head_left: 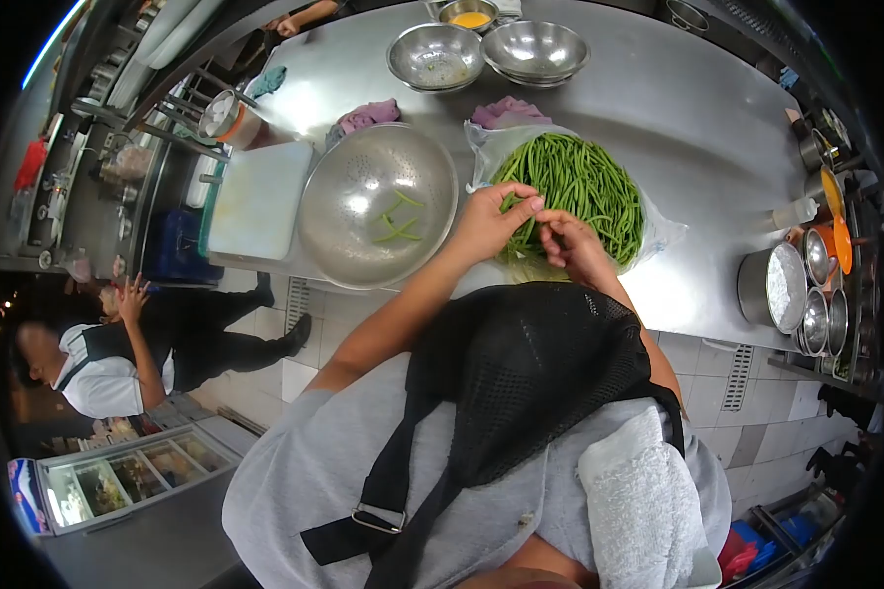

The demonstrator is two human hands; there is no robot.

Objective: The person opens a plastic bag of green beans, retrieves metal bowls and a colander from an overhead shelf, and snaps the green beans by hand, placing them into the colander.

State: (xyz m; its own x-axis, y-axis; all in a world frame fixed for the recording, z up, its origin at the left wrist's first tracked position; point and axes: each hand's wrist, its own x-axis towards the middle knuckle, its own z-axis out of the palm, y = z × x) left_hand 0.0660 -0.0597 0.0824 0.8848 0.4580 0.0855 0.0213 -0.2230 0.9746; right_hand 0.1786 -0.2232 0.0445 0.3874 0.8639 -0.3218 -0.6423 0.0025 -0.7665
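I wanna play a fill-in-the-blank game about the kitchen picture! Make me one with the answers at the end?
The left hand and the right hand are at a big pile of beans colored ____. The cutting board lies to the ____ of the metal colander. Compared with the pile, the colander holds ____ beans. The towel on the person's chest is colored ____.

Missing words: green; left; fewer; white.

To my left, a white cutting board (261,201) lay on the steel counter (697,177). Two steel mixing bowls (535,51) stood side by side near its far edge.
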